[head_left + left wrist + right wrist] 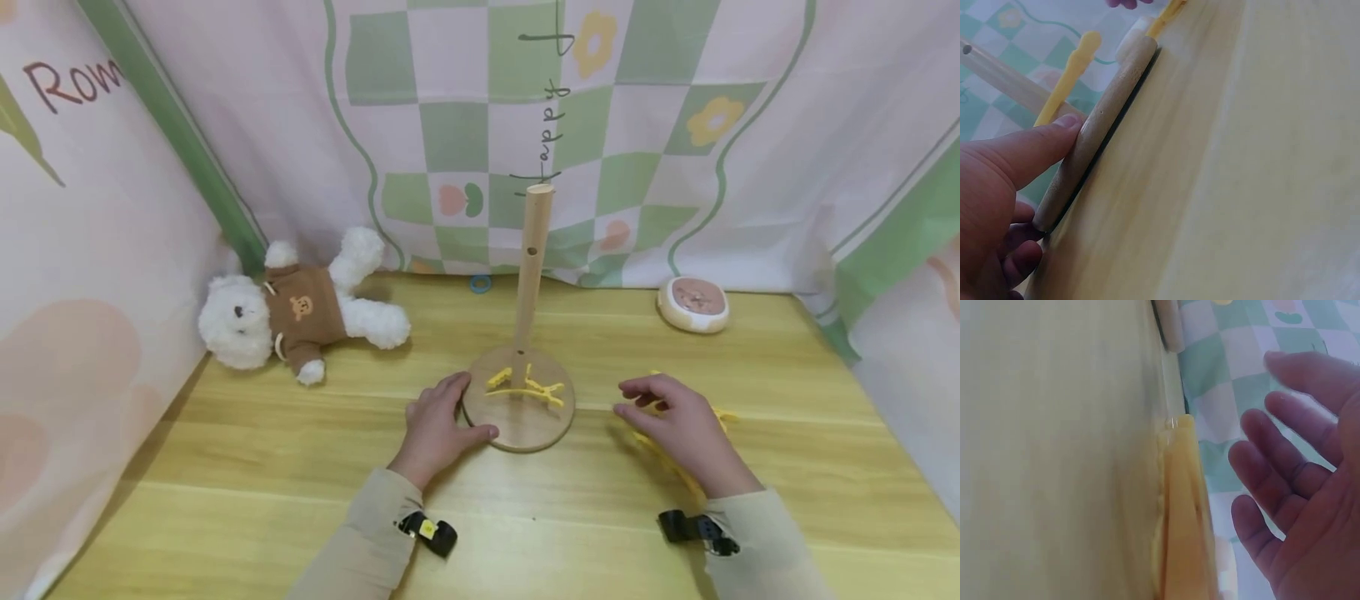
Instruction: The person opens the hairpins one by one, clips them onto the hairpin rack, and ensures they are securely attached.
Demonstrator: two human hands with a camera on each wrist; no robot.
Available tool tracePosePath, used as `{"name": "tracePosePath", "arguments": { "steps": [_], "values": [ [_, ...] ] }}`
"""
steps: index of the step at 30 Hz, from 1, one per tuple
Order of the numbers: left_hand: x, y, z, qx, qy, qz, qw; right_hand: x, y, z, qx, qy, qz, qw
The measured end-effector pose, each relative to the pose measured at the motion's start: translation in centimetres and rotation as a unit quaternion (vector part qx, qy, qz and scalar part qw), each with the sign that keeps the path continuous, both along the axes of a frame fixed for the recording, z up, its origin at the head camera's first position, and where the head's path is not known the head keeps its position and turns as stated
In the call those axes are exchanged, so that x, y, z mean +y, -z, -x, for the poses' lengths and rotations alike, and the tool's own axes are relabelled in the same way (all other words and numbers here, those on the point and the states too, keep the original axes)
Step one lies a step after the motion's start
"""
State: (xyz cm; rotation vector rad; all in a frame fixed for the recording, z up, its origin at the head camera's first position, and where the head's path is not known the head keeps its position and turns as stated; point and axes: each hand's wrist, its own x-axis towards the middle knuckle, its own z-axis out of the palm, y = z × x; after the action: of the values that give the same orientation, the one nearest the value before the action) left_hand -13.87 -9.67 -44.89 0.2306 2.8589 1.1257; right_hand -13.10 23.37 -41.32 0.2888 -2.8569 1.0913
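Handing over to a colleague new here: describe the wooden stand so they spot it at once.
On the wood-grain table, look in front of the checked curtain, left-to-right between the white teddy bear and the rounded white device. The left hand grips the round base of the wooden stand. Unlike its low-lying neighbours, it has a tall, upright post.

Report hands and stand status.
Left hand gripping wooden stand by base. Right hand empty, above yellow pieces. Stand upright, another yellow piece at base. Teddy bear clear.
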Motion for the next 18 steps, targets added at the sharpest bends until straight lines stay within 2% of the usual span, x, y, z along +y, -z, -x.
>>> {"name": "tracePosePath", "arguments": {
  "steps": [6, 12, 18],
  "values": [
    [-0.1, 0.1, 0.0, 0.001, -0.003, -0.006, 1.0, 1.6, 0.5, -0.9, 0.035, 0.012, -0.021, 0.9991],
    [-0.1, 0.2, 0.0, -0.002, -0.004, -0.002, 1.0, 4.2, 0.6, -1.5, 0.03, 0.024, -0.047, 0.9982],
    [0.0, 0.1, -0.1, -0.001, -0.003, 0.002, 1.0, 6.4, 1.0, -1.7, 0.054, 0.036, -0.079, 0.9947]
  ]
}}
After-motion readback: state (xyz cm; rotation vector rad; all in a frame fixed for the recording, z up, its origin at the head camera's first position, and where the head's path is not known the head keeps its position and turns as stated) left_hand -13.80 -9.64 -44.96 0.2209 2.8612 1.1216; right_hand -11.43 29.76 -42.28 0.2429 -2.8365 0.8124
